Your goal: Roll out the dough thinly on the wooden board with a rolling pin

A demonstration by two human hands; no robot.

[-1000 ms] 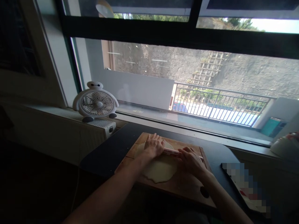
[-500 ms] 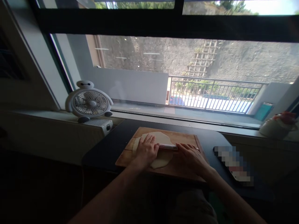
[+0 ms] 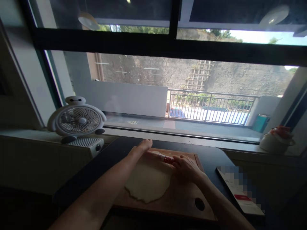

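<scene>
A thin, pale sheet of dough (image 3: pixel 150 182) with an uneven edge lies on the wooden board (image 3: pixel 184 199). Across its far part is a slim cylinder (image 3: pixel 164 157) with red and white print; its exact kind does not show. My right hand (image 3: pixel 185 164) grips the cylinder's right end, fingers curled over it. My left hand (image 3: pixel 144 145) is at the far left of the board, near the cylinder's other end. It shows edge-on with its fingers mostly hidden, and my left forearm covers the dough's left side.
The board rests on a dark table (image 3: pixel 86 174) beneath a wide window. A blurred-out flat device (image 3: pixel 240 191) lies on the right. To the left, a white fan (image 3: pixel 79 119) stands on the ledge. A pale pot (image 3: pixel 275 142) sits on the right sill.
Both hands and the cylinder have moved away from me toward the board's far edge. My left hand was lying flat on the dough before. The camera has tilted up and shifted.
</scene>
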